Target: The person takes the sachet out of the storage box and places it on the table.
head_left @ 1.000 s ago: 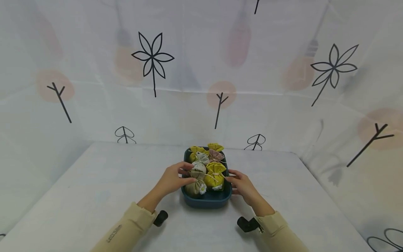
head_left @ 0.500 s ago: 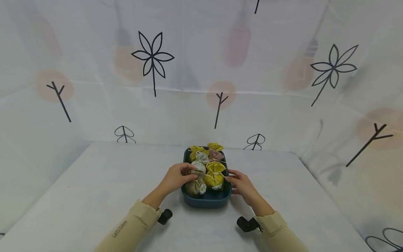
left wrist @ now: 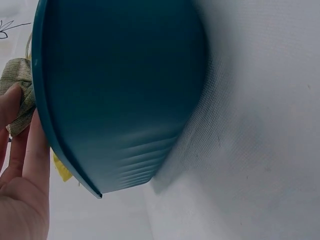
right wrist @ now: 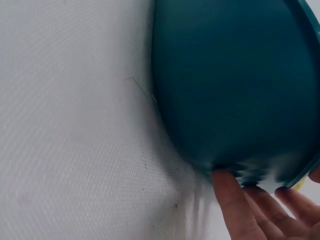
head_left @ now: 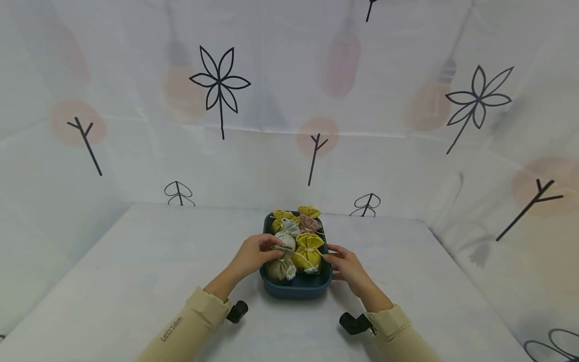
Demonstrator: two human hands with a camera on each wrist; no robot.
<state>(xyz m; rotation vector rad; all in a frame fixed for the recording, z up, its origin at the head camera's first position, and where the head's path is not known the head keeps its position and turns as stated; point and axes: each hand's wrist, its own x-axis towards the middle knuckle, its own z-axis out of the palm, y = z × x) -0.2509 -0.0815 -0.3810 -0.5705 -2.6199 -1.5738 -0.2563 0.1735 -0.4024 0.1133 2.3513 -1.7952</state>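
Observation:
A dark blue-green plastic basket (head_left: 296,291) stands on the table with several small drawstring pouches in it. My left hand (head_left: 249,256) reaches over its left rim and pinches the gathered top of an olive pouch (head_left: 278,271), which bears a white flower. In the left wrist view, thumb and fingers grip the olive cloth (left wrist: 19,75) beside the rim. A yellow pouch (head_left: 308,254) lies to the right of the olive one, a pale grey pouch (head_left: 286,236) behind it. My right hand (head_left: 350,269) rests against the basket's right side, its fairly straight fingers (right wrist: 230,200) touching the outer wall.
Farther back in the basket are a pinkish-brown pouch (head_left: 309,223) and two more yellow pouches, one at the left (head_left: 278,224). White cloth covers the table (head_left: 158,281). A printed cloth backdrop (head_left: 271,166) hangs behind and at both sides.
My left hand has moved slightly right and closed its fingers on the olive pouch's top, which now tilts up a little. The right hand and basket stay nearly still.

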